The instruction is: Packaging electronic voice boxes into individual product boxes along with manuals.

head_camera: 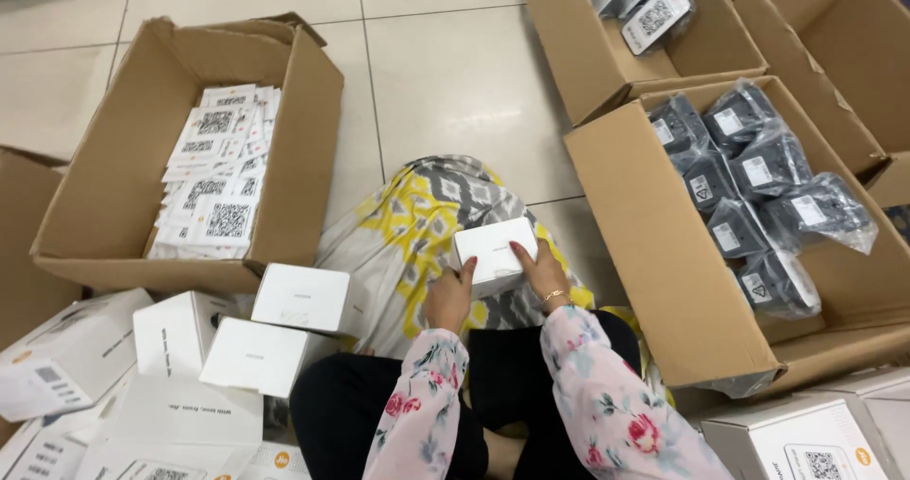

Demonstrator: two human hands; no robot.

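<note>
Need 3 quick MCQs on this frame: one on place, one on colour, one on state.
1. Where do the dark bagged items lie?
A. In the cardboard box on the person's right
B. On the person's lap
C. On a shelf

2. What colour is the small box held in the hands?
A. Black
B. White
C. Red

3. How is that small box held?
A. By the left hand alone
B. Lying untouched on the floor
C. Between the left hand and the right hand

Answers: 1 A, the bags fill the open carton at right. 2 B, its faces are plain white. 3 C, fingers of both hands rest on it above the lap.
</note>
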